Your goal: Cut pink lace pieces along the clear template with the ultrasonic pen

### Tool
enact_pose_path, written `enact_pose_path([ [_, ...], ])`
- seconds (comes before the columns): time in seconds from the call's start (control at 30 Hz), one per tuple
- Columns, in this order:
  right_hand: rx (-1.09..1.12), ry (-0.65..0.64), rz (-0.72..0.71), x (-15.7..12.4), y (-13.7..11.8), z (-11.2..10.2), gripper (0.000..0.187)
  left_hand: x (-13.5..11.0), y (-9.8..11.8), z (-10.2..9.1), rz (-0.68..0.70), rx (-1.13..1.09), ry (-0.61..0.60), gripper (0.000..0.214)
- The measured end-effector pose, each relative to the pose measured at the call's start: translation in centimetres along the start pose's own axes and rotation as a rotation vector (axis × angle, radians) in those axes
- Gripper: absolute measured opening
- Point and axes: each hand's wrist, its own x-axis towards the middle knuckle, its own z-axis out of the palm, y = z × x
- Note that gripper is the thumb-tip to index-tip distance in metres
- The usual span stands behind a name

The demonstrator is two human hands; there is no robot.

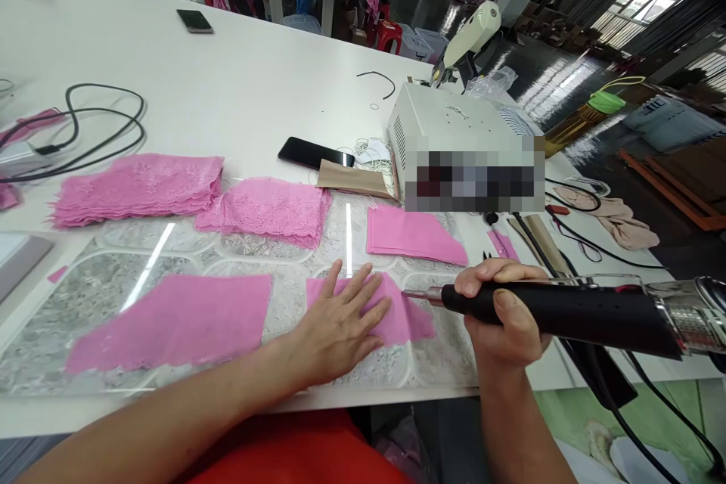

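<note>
My left hand (340, 321) lies flat with fingers spread on a small pink fabric piece (405, 318), pressing it onto a patterned glass work plate (227, 261). My right hand (502, 310) is wrapped round the black handle of a hot cutting tool (567, 310). The tool's metal tip (417, 293) touches the pink piece just right of my left fingers. A black cord runs from the tool's rear down off the table edge.
A larger pink lace piece (175, 321) lies left of my hand. Stacks of pink lace (136, 185) (266, 208) and plain pink pieces (411, 234) sit behind. A white machine box (454, 132), black phone (314, 153), cables (102, 121) and second phone (194, 20) lie farther back.
</note>
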Motion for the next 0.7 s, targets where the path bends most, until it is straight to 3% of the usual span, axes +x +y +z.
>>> enact_pose_path([
  [0.17, 0.033, 0.035, -0.020, 0.3, 0.0, 0.4, 0.011, 0.1, 0.0, -0.4, 0.001, -0.006, -0.001, 0.048],
  [0.3, 0.046, 0.071, -0.022, 0.7, -0.1, 1.0, 0.012, -0.2, 0.0, -1.9, -0.022, 0.034, 0.054, 0.045],
  [0.5, 0.074, 0.075, -0.009, 0.8, 0.1, 2.3, 0.012, -3.4, -0.4, -3.8, -0.081, 0.088, 0.121, 0.034],
  [0.7, 0.077, 0.013, 0.029, 0.3, 0.8, 3.7, 0.012, -6.4, -1.3, -3.5, -0.098, 0.076, 0.141, 0.032],
])
